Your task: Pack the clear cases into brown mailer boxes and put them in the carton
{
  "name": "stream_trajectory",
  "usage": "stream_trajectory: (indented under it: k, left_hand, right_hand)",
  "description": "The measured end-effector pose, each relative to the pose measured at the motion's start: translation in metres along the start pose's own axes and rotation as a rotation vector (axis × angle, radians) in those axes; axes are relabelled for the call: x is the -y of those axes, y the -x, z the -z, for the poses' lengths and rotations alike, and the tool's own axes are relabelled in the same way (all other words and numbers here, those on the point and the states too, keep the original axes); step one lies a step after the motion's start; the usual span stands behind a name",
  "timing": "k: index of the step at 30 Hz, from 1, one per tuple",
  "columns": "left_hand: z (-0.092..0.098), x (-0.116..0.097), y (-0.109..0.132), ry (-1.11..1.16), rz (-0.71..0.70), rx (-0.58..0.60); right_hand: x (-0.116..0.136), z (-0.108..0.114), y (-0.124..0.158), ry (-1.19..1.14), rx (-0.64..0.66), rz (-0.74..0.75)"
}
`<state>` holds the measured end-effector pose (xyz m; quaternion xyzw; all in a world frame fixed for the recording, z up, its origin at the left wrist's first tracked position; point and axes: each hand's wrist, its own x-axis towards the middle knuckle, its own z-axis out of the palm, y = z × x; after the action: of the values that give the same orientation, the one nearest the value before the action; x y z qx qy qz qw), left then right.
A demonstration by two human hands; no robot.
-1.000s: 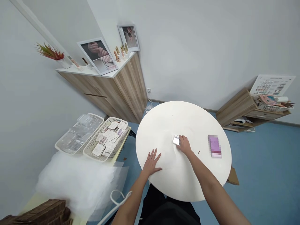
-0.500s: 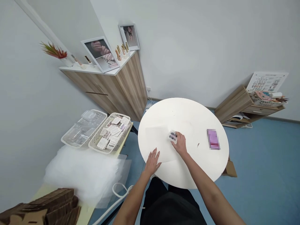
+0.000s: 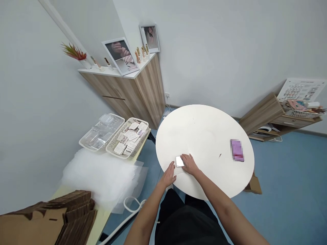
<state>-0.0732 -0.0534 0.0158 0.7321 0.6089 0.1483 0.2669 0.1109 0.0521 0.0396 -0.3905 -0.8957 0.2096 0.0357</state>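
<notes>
A small flat case [image 3: 179,161] with a bright white upper face lies near the front left edge of the round white table [image 3: 204,132]. My right hand [image 3: 189,164] grips the case's right side, fingers bent over its edge. To the left, my left hand [image 3: 169,174] closes on the edge of a thin white sheet [image 3: 179,170], fingertips beside the case. Only a small part of this sheet shows, in front of the case and between my hands; whether it also wraps the case I cannot tell.
A blurred purple packet [image 3: 237,150] lies at the table's right. On the left side table are a basket of cards [image 3: 127,139], a basket of clear plastic cases [image 3: 100,131], a stack of white sheets [image 3: 99,177] and folded brown cardboard [image 3: 74,217]. A wooden cabinet [image 3: 145,92] stands behind.
The case, earlier showing purple pieces through its clear top, now lies white side up and closer to me. The sheet no longer lies spread out. Both hands have drawn together around the case.
</notes>
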Motion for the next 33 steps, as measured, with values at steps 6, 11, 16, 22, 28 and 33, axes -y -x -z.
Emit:
stream_trajectory:
  k: [6,11,16,22,28,33]
  left_hand:
    - [0.002,-0.011,-0.014,0.024,-0.055,0.086]
    - [-0.005,-0.009,-0.009,-0.06,-0.089,0.024]
    - [-0.006,-0.005,-0.003,-0.16,-0.122,0.02]
    - [-0.007,-0.014,-0.01,-0.183,-0.098,-0.012]
    - [0.006,-0.018,-0.009,-0.009,-0.028,-0.078]
    - [0.008,-0.014,-0.024,0.002,0.15,-0.173]
  right_hand:
    - [-0.014,-0.002,0.012,-0.008,0.004,-0.031]
    - [-0.013,0.004,0.022,0.001,-0.045,-0.033]
    - [-0.019,0.007,0.053,0.053,-0.063,0.014]
    - [-0.028,-0.002,0.071,0.215,0.067,0.022]
    - [-0.026,0.007,0.059,0.165,0.046,-0.028]
    - [-0.023,0.016,0.044,0.017,0.052,-0.273]
